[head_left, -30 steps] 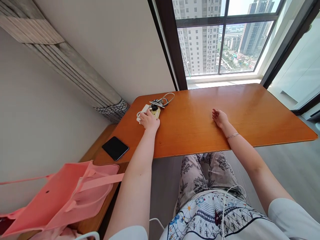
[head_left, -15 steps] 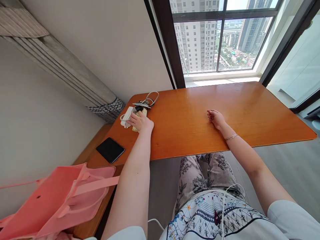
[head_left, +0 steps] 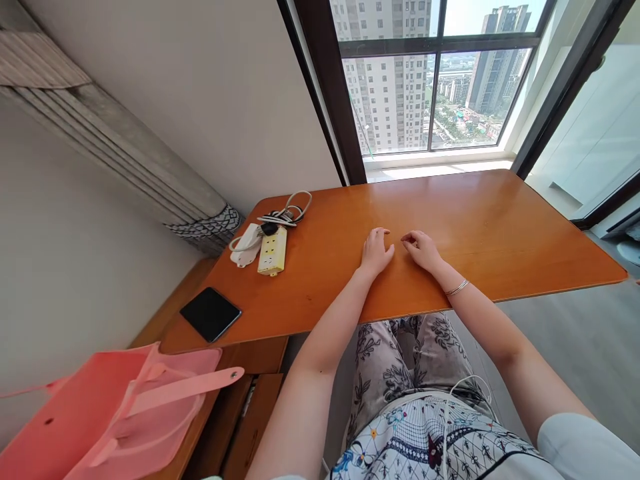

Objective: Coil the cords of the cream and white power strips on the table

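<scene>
Head view — yellow power strip (head_left: 273, 253), pointing away lengthwise, left hand (head_left: 376, 253), right hand (head_left: 423, 251) — grips unclenched

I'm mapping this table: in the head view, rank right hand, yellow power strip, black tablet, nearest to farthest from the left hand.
From left hand:
1. Right hand, to its right
2. Yellow power strip, left
3. Black tablet, farther left

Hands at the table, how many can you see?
2: the left hand, on the side nearer the yellow power strip, and the right hand, just across a small gap. Neither is hidden.
</scene>
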A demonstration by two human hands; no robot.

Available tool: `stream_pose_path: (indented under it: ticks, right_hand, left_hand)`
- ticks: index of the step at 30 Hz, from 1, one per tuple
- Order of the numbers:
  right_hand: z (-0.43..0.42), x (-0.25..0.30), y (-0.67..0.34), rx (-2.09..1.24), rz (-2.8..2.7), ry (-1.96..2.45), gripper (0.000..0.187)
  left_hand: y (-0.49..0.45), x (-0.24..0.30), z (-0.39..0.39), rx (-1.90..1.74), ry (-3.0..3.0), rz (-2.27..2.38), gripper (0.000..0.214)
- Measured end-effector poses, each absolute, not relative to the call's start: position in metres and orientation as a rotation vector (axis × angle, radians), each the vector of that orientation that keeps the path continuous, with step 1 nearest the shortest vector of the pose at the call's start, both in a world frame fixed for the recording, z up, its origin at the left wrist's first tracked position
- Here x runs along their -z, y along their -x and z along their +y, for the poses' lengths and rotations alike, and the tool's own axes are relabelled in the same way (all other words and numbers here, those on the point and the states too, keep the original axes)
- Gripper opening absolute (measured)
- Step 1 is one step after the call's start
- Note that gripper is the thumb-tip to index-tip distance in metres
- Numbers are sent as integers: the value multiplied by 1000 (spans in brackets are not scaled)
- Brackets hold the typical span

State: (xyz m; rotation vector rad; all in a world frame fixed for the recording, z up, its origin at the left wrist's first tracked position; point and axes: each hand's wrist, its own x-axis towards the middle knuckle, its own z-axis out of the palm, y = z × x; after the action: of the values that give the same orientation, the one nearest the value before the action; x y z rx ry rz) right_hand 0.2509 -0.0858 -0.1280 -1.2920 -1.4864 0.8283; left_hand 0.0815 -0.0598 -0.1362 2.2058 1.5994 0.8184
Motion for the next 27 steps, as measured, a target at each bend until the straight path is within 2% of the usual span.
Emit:
stream_pose_path:
  ticks: [4, 8, 27]
  right_hand:
    - [-91, 131, -248, -573, -1963, 1419, 12]
    - [-94, 129, -248, -503, -2190, 1488, 20]
    - [-99, 124, -248, -387, -2315, 1534, 28]
  left_hand:
    - [-86, 139, -71, -648, -2347, 1515, 22]
    - [-83, 138, -72, -651, -2364, 1510, 22]
    - [-82, 148, -66, -674, -2414, 1512, 21]
